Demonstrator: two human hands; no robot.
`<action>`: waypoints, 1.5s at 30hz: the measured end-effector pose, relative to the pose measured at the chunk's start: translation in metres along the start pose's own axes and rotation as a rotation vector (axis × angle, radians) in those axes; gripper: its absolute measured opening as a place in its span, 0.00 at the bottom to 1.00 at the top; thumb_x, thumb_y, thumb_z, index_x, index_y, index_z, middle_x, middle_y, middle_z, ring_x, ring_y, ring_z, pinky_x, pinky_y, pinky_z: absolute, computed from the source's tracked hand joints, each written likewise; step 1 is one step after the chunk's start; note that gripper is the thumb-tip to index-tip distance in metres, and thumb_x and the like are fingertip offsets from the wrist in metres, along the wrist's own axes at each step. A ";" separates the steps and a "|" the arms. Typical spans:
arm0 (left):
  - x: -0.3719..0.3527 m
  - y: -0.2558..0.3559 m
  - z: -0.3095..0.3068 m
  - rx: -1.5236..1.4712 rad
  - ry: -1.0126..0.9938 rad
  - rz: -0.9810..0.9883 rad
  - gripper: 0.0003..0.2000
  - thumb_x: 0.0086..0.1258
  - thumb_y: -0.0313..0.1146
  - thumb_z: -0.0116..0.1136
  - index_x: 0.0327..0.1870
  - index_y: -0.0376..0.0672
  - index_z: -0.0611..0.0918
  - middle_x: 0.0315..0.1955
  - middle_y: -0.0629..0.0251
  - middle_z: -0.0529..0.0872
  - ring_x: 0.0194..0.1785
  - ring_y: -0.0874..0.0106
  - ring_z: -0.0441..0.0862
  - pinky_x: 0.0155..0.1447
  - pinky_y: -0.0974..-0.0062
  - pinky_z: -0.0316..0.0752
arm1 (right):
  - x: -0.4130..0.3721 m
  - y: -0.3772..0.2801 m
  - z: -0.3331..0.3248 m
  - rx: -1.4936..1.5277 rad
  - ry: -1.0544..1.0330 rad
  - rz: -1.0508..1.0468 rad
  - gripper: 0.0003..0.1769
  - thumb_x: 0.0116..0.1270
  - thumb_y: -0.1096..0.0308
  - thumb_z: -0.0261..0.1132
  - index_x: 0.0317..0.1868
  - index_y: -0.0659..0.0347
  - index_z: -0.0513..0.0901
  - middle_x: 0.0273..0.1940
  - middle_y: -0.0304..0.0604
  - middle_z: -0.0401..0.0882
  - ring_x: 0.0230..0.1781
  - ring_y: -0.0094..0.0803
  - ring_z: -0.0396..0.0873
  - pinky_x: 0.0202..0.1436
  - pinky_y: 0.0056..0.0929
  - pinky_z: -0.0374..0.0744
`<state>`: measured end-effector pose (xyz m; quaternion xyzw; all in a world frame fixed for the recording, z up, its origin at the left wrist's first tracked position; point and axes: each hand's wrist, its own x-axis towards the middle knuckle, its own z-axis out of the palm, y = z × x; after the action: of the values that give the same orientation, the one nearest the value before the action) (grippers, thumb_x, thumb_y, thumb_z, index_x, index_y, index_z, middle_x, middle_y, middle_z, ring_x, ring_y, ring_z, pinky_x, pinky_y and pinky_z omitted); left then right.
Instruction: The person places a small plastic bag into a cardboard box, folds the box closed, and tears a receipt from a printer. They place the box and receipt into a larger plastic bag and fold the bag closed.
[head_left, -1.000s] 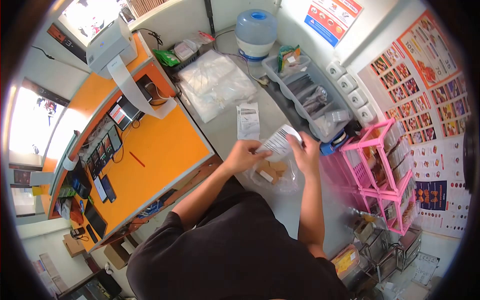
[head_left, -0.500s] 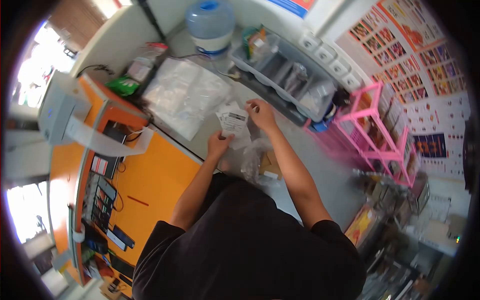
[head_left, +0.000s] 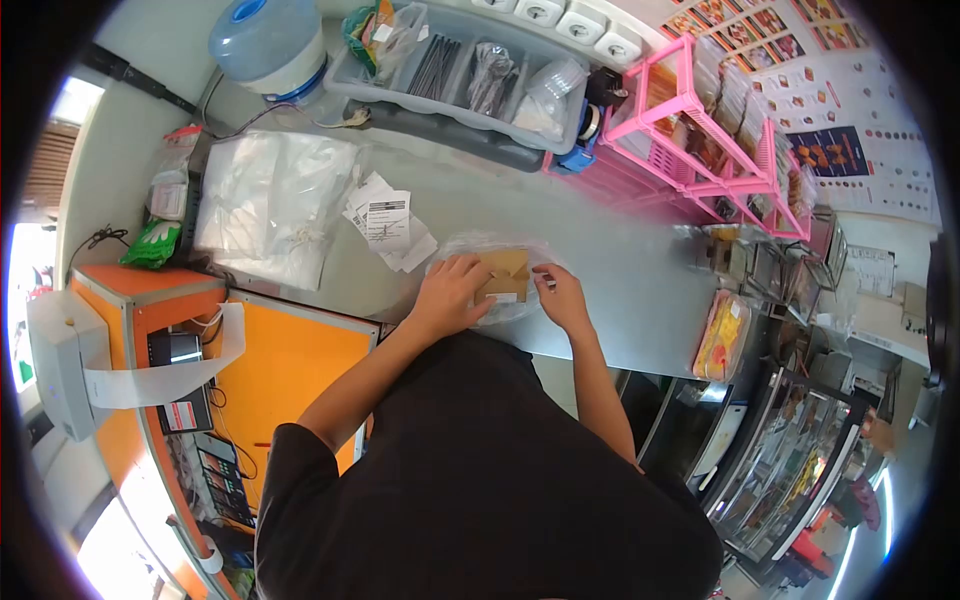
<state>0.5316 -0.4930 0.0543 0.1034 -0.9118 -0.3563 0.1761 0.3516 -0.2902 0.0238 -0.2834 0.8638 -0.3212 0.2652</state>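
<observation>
A small brown cardboard box with a white label sits in a clear plastic bag on the grey counter. My left hand lies on the box's left side, its fingers apart and nothing gripped. At the right side of the box, my right hand has its fingers curled together at the edge of the bag; what they pinch is too small to make out. Several printed paper slips lie overlapping on the counter, up and left of the box.
White plastic bags lie at the left. Behind stand a grey divided bin and a blue water bottle. A pink rack is at the right, with a yellow-red package near the counter's right end.
The paper slips have left my hands and now lie on the counter. Both hands have moved down to the bagged box. The camera view has turned and shifted.
</observation>
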 end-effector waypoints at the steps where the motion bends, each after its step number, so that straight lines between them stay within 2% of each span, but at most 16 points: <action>1: -0.001 -0.006 0.002 0.036 -0.027 0.012 0.26 0.58 0.37 0.77 0.59 0.46 0.81 0.50 0.60 0.83 0.54 0.56 0.82 0.55 0.58 0.76 | -0.002 0.001 0.001 -0.035 0.011 -0.028 0.12 0.72 0.70 0.66 0.52 0.64 0.87 0.51 0.52 0.89 0.52 0.47 0.87 0.53 0.41 0.84; 3: -0.009 -0.018 0.000 0.105 -0.121 -0.071 0.30 0.59 0.36 0.76 0.63 0.47 0.79 0.52 0.60 0.83 0.56 0.56 0.81 0.57 0.57 0.75 | -0.005 0.003 0.007 -0.099 0.037 -0.082 0.12 0.70 0.68 0.67 0.52 0.63 0.87 0.51 0.52 0.88 0.52 0.49 0.85 0.55 0.43 0.83; 6: -0.016 -0.019 -0.005 0.150 -0.189 -0.112 0.32 0.60 0.35 0.75 0.67 0.47 0.77 0.53 0.59 0.83 0.58 0.56 0.81 0.58 0.56 0.75 | -0.008 -0.016 0.015 -0.195 0.244 -0.266 0.11 0.68 0.67 0.70 0.48 0.61 0.87 0.47 0.49 0.85 0.51 0.51 0.82 0.55 0.45 0.81; 10: -0.014 -0.013 0.004 0.008 -0.123 -0.115 0.28 0.62 0.34 0.74 0.65 0.47 0.79 0.54 0.60 0.83 0.59 0.55 0.82 0.59 0.56 0.76 | -0.019 -0.047 0.030 -0.164 0.188 -0.191 0.10 0.66 0.67 0.72 0.44 0.62 0.85 0.45 0.49 0.83 0.48 0.51 0.81 0.53 0.46 0.80; 12: -0.009 -0.013 0.014 0.012 -0.067 -0.042 0.25 0.61 0.34 0.73 0.61 0.48 0.82 0.54 0.61 0.83 0.56 0.57 0.83 0.58 0.57 0.77 | -0.024 -0.050 0.039 -0.203 0.188 -0.154 0.11 0.65 0.67 0.73 0.43 0.63 0.85 0.46 0.49 0.83 0.47 0.48 0.82 0.52 0.44 0.80; 16: 0.006 -0.016 0.021 0.081 -0.037 0.078 0.16 0.62 0.34 0.72 0.52 0.48 0.87 0.53 0.64 0.83 0.54 0.61 0.84 0.55 0.59 0.79 | -0.029 -0.044 0.050 -0.072 0.294 -0.115 0.13 0.65 0.66 0.74 0.44 0.64 0.84 0.46 0.51 0.81 0.50 0.52 0.81 0.54 0.47 0.80; 22: 0.023 -0.025 0.033 0.131 -0.036 0.293 0.13 0.64 0.38 0.71 0.48 0.49 0.88 0.49 0.68 0.84 0.51 0.63 0.84 0.52 0.60 0.80 | -0.031 -0.034 0.057 -0.068 0.334 -0.064 0.14 0.63 0.65 0.77 0.44 0.64 0.85 0.45 0.51 0.81 0.49 0.51 0.81 0.54 0.46 0.80; 25: 0.021 -0.030 0.040 0.118 -0.097 0.244 0.14 0.64 0.39 0.71 0.49 0.50 0.88 0.47 0.70 0.85 0.50 0.64 0.85 0.52 0.63 0.81 | -0.024 -0.033 0.060 -0.015 0.335 -0.018 0.14 0.62 0.65 0.78 0.43 0.64 0.86 0.43 0.50 0.80 0.46 0.48 0.81 0.51 0.44 0.81; 28: 0.023 -0.032 0.040 0.170 -0.094 0.314 0.15 0.65 0.39 0.70 0.52 0.49 0.87 0.46 0.69 0.85 0.50 0.65 0.85 0.52 0.65 0.83 | -0.021 -0.030 0.063 0.056 0.325 0.035 0.14 0.61 0.65 0.79 0.42 0.64 0.87 0.42 0.48 0.80 0.43 0.44 0.82 0.48 0.41 0.82; 34: 0.029 -0.033 0.038 0.181 -0.217 0.354 0.20 0.66 0.36 0.67 0.59 0.47 0.83 0.51 0.66 0.84 0.53 0.62 0.85 0.55 0.62 0.84 | -0.017 -0.020 0.063 0.160 0.318 0.044 0.12 0.62 0.66 0.78 0.41 0.64 0.89 0.40 0.47 0.80 0.40 0.40 0.82 0.47 0.38 0.82; 40: 0.021 -0.060 0.045 0.210 -0.259 0.466 0.21 0.66 0.32 0.61 0.61 0.41 0.82 0.54 0.63 0.83 0.57 0.60 0.85 0.57 0.63 0.84 | -0.017 -0.013 0.073 0.199 0.342 -0.033 0.10 0.63 0.67 0.77 0.41 0.63 0.89 0.39 0.49 0.80 0.40 0.42 0.81 0.47 0.39 0.81; 42: 0.020 -0.063 0.048 0.174 -0.218 0.490 0.20 0.68 0.31 0.60 0.61 0.40 0.83 0.56 0.59 0.84 0.57 0.58 0.85 0.58 0.62 0.84 | -0.011 0.001 0.081 0.164 0.413 -0.075 0.09 0.63 0.68 0.77 0.41 0.63 0.89 0.39 0.49 0.81 0.40 0.40 0.82 0.45 0.38 0.81; 45: 0.022 -0.071 0.056 0.169 -0.192 0.524 0.18 0.68 0.30 0.61 0.59 0.38 0.83 0.57 0.55 0.84 0.57 0.55 0.85 0.58 0.62 0.83 | -0.011 -0.003 0.078 0.145 0.426 -0.078 0.10 0.61 0.67 0.77 0.40 0.61 0.89 0.38 0.51 0.79 0.41 0.47 0.81 0.45 0.42 0.80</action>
<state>0.4943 -0.5172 -0.0275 -0.1556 -0.9463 -0.2298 0.1661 0.4103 -0.3165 -0.0218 -0.2228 0.8633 -0.4450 0.0838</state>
